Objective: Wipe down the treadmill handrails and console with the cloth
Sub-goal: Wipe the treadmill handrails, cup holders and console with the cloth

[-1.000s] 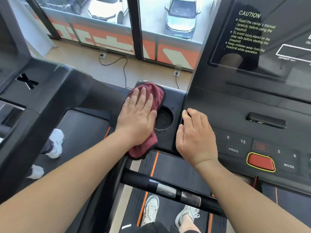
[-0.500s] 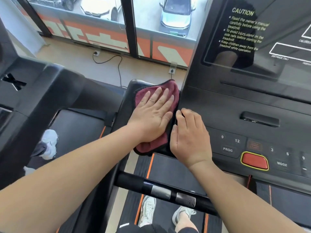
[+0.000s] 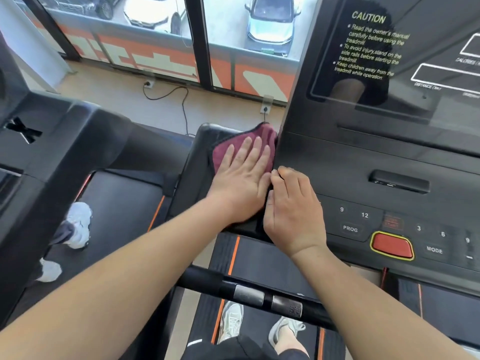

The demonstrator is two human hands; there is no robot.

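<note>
A maroon cloth [image 3: 265,135] lies on the black tray at the left side of the treadmill console [image 3: 363,165]. My left hand [image 3: 244,178] presses flat on the cloth with straight, spread fingers, its fingertips near the console's left edge. My right hand [image 3: 293,211] rests on the console's lower left corner, fingers bent over the edge beside the left hand; what it grips, if anything, is hidden. The cup hole in the tray is covered by the cloth and hand. A black handrail bar [image 3: 259,297] with metal sensor plates crosses below my arms.
The console carries a red stop button [image 3: 392,245], number and PROG/MODE keys, and a dark screen [image 3: 389,55] with a caution text. A second treadmill [image 3: 65,141] stands at the left with another person's shoes on its belt. Floor sockets and a cable lie by the window.
My left hand has slid the cloth forward and rightward across the tray, from left of the cup hole to over it, up against the console's side. My right hand has stayed at the console corner.
</note>
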